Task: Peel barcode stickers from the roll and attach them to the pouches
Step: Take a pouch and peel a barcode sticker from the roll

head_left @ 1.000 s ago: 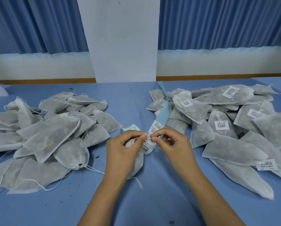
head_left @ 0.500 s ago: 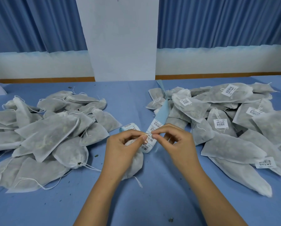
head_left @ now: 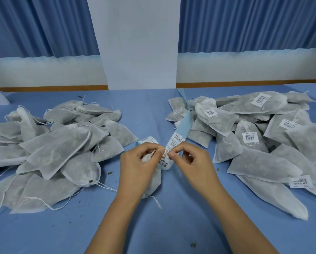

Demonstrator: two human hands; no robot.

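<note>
Pinching with both hands at once, I keep the work close over the blue cloth-covered table (head_left: 153, 226). My left hand (head_left: 137, 167) is curled round the gathered neck of one grey-white non-woven drawstring pouch (head_left: 153, 182), whose body hangs under my palm onto the cloth; gripping it there holds the top steady for labelling. My right hand (head_left: 192, 162) has thumb and forefinger closed on what I judge to be the edge of a small white barcode sticker (head_left: 167, 152), right where my left fingertips meet it, though fine white string crosses the same spot and I cannot tell how much of it is caught too. The sticker belongs to the pale blue backing strip of labels (head_left: 182, 125), which runs from between my hands up and away towards the right, with a curled end (head_left: 147, 140) lying just beyond my left knuckles.

On my left sits the heap of unlabelled pouches (head_left: 58, 149), loose drawstrings (head_left: 107, 186) trailing towards my wrist. On my right lies the heap of labelled pouches (head_left: 263, 162), with the strip draped against it. The trailing strings seem likeliest to snag.
</note>
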